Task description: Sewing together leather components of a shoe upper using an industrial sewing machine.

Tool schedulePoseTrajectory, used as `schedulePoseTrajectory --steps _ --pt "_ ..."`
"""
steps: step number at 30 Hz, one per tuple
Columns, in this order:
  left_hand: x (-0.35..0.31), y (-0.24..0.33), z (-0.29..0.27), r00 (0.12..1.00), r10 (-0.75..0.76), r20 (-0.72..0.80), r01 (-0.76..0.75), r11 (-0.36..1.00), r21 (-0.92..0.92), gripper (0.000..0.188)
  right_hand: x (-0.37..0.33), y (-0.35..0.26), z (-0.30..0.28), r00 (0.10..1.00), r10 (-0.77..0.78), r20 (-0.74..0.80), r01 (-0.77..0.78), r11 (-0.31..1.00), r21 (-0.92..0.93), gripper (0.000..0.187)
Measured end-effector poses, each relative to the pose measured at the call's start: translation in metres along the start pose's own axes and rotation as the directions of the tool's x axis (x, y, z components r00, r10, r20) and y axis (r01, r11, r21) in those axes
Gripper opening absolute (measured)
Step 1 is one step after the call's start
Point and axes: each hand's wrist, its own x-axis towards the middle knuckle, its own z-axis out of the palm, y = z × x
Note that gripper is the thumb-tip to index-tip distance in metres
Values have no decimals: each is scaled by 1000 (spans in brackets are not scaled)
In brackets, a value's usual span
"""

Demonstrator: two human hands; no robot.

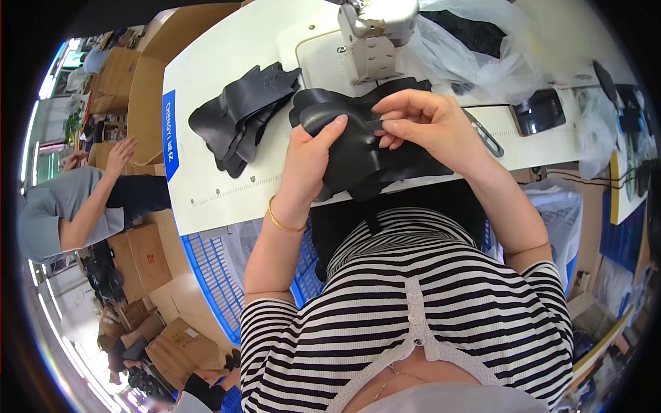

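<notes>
A black, smooth leather-like piece (351,148) lies at the table's front edge, bulging and shiny in the middle. My left hand (306,155) grips its left side, thumb on top and the other fingers hidden beneath. Between the thumb and index finger of my right hand (427,127) is a small dark strip (372,125), held just above the piece. Whether the strip is joined to the piece I cannot tell. More black cut pieces (244,113) are stacked loosely to the left of my left hand.
Behind my hands stands a sewing machine (375,45) on the white table (227,55). Thread snips (487,135) and a phone (538,113) lie to the right. Clear plastic bags (475,58) sit farther back. A blue basket (210,275) is under the table; another person (76,206) is at left.
</notes>
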Motion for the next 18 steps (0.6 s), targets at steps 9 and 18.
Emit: schedulePoseTrajectory --steps 9,18 --pt "0 -1 2 999 25 -28 -25 1000 -12 16 -2 25 17 956 -271 -111 236 937 -259 11" --pt "-1 9 -2 1000 17 20 -18 998 58 13 9 37 21 678 -725 120 602 455 -656 19"
